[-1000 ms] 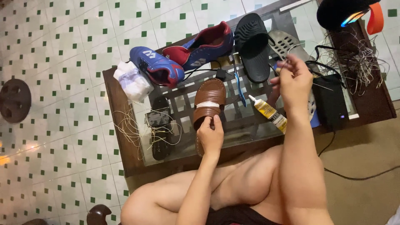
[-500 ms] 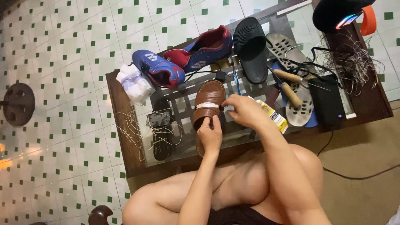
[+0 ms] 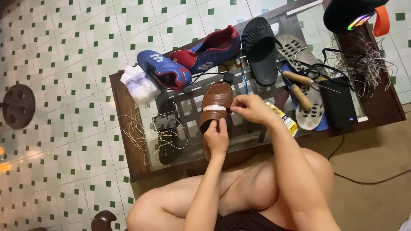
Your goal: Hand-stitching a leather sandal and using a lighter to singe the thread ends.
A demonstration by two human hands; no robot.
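— Where is the brown slipper (image 3: 215, 107)?

— On the glass tabletop (image 3: 192, 141), near its front edge, toe pointing away from the person, with a pale band across the upper.

— And the hands?

— The left hand (image 3: 217, 139) is wrapped around the heel end of the slipper, fingers closed on it. The right hand (image 3: 251, 108) sits just beside the slipper's right side, thumb and fingers pinched together at the edge of the upper. Whether something thin is caught between those fingertips, I cannot tell.

— What lies around it?

— To the left, a dark flat object (image 3: 166, 137) tangled in loose pale thread (image 3: 136, 132). Behind that, a crumpled white cloth (image 3: 139, 85). At the back, two blue and red sports shoes (image 3: 188, 64) lie next to a black slide sandal (image 3: 260, 49).

— On the right?

— A yellow glue tube (image 3: 284, 119) lies just beside the right forearm. Further right, two wooden-handled awls (image 3: 299, 87) rest on a grey perforated insole (image 3: 306, 100), and a black box (image 3: 338, 105) stands next to them with a cable running off the tabletop. A bundle of wiry thread (image 3: 364, 64) sits at the far right corner.

— The floor?

— White tiles with small green squares (image 3: 64, 42) on the left.
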